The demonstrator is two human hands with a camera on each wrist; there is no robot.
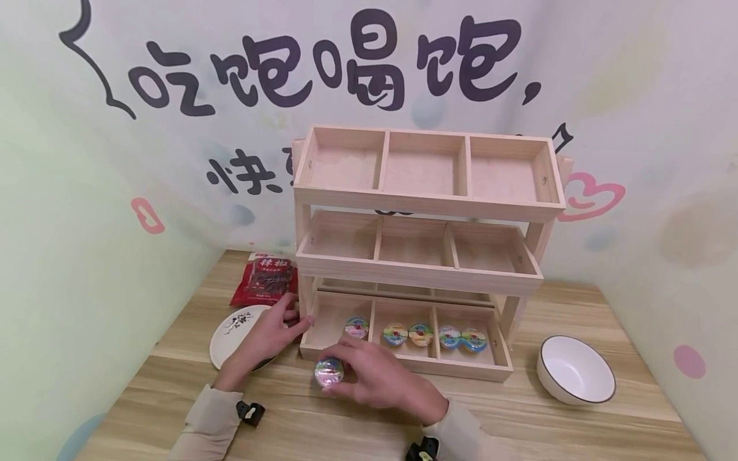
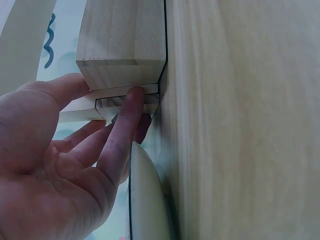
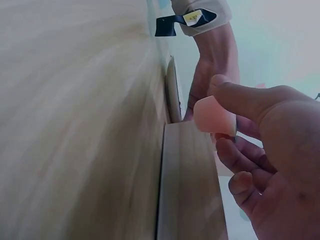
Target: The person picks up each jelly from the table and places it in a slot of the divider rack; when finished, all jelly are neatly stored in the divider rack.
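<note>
Between the thumb and fingers of my right hand (image 1: 375, 374) is a small jelly cup (image 1: 329, 372) with a shiny printed lid, held in front of the lowest tray. Its pink tapered side shows in the right wrist view. My left hand (image 1: 268, 336) grips the lower left corner of the wooden rack (image 1: 429, 205); in the left wrist view the thumb lies at the tray's edge and the fingers (image 2: 122, 125) at its end. One jelly cup (image 1: 356, 328) sits in the bottom tray's left compartment, with two more in the middle one (image 1: 408, 334) and two in the right one (image 1: 462, 338).
A white plate (image 1: 221, 339) with a dark floral print lies under the left forearm. Behind it is a red food packet (image 1: 266, 280). To the rack's right stands a white bowl (image 1: 576, 371) with a dark rim. A printed cloth (image 1: 173, 141) hangs behind the wooden table (image 1: 300, 429).
</note>
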